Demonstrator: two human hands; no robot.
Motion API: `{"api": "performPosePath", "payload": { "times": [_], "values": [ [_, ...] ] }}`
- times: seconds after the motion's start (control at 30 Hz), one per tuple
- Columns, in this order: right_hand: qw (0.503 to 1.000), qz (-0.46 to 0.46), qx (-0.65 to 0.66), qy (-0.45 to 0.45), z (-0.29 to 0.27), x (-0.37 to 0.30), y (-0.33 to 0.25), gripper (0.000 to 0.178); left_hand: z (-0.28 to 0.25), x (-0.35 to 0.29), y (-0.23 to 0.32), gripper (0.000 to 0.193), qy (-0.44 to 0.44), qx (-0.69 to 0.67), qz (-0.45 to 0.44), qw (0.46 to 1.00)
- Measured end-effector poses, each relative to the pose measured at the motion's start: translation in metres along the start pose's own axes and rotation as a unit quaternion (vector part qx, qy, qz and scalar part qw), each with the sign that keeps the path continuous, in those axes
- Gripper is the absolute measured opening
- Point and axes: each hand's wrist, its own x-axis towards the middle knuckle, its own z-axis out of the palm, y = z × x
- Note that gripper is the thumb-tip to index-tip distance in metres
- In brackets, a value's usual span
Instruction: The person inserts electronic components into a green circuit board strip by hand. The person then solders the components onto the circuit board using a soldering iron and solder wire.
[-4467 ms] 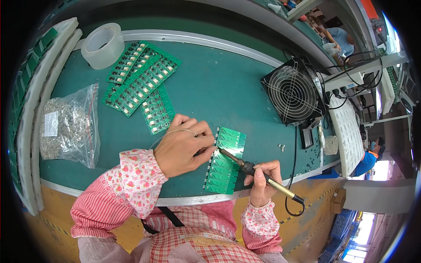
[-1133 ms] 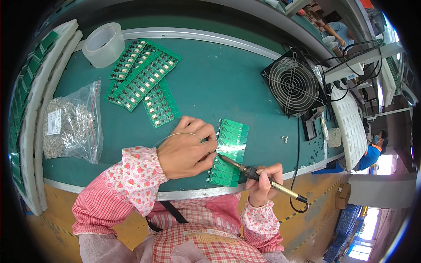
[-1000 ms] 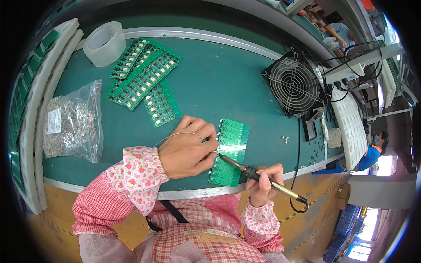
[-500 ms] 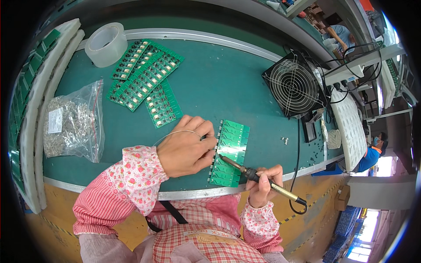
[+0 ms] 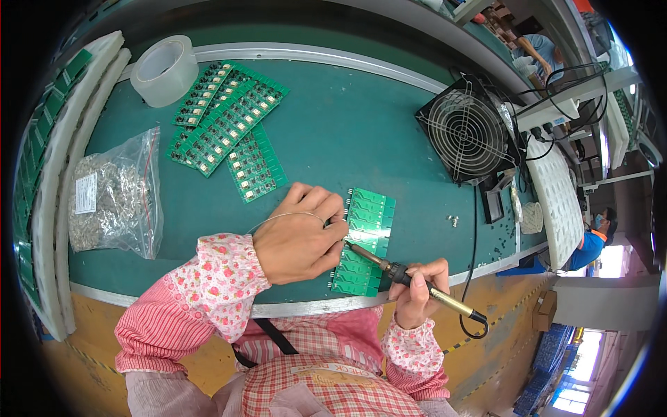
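A green circuit board panel (image 5: pixel 369 224) lies on the bench mat, with a row of pins along its left edge. My right hand (image 5: pixel 420 290) grips a soldering iron (image 5: pixel 397 273) whose tip reaches the pins at that edge. Curled by the same edge, my left hand (image 5: pixel 300 236) has its fingers pinched together. A thin solder wire (image 5: pixel 279 217) runs over the back of that hand into the fingers; its end near the iron's tip is hidden.
Populated circuit boards (image 5: pixel 229 128) lie overlapping behind my left hand. A tape roll (image 5: pixel 165 71), a bag of small parts (image 5: pixel 114 198) and foam trays (image 5: pixel 64 187) occupy the left. To the right stand a caged fan (image 5: pixel 467 131) and a white tray (image 5: pixel 556 201). Another person (image 5: pixel 590 243) sits beyond.
My left hand has shifted slightly to the right along the board's pin edge. The soldering iron's tip has moved very little, and the board stays in place.
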Motion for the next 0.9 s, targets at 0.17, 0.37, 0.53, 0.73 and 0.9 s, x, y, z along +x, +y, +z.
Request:
{"api": "performPosePath", "payload": {
  "times": [0.17, 0.37, 0.53, 0.73, 0.9],
  "values": [
    [1.000, -0.007, -0.002, 0.002, -0.001, 0.000, 0.002, 0.015, -0.001, 0.001, 0.001, 0.017, -0.017, 0.012, 0.002, 1.000],
    [1.000, -0.003, -0.015, -0.014, -0.006, 0.000, 0.001, 0.016, 0.000, 0.004, 0.004, 0.017, -0.021, 0.016, 0.001, 1.000],
    [1.000, -0.021, -0.008, -0.001, -0.001, -0.004, 0.001, 0.016, -0.003, -0.001, 0.000, 0.017, -0.002, 0.017, -0.006, 1.000],
    [0.969, -0.170, -0.167, -0.059, -0.017, -0.005, 0.003, 0.029, -0.028, 0.001, 0.003, 0.013, 0.043, 0.046, -0.029, 0.998],
    [0.891, -0.244, -0.358, -0.135, -0.008, -0.002, -0.002, 0.052, -0.037, -0.007, 0.022, 0.012, 0.073, 0.067, -0.039, 0.994]
  ]
}}
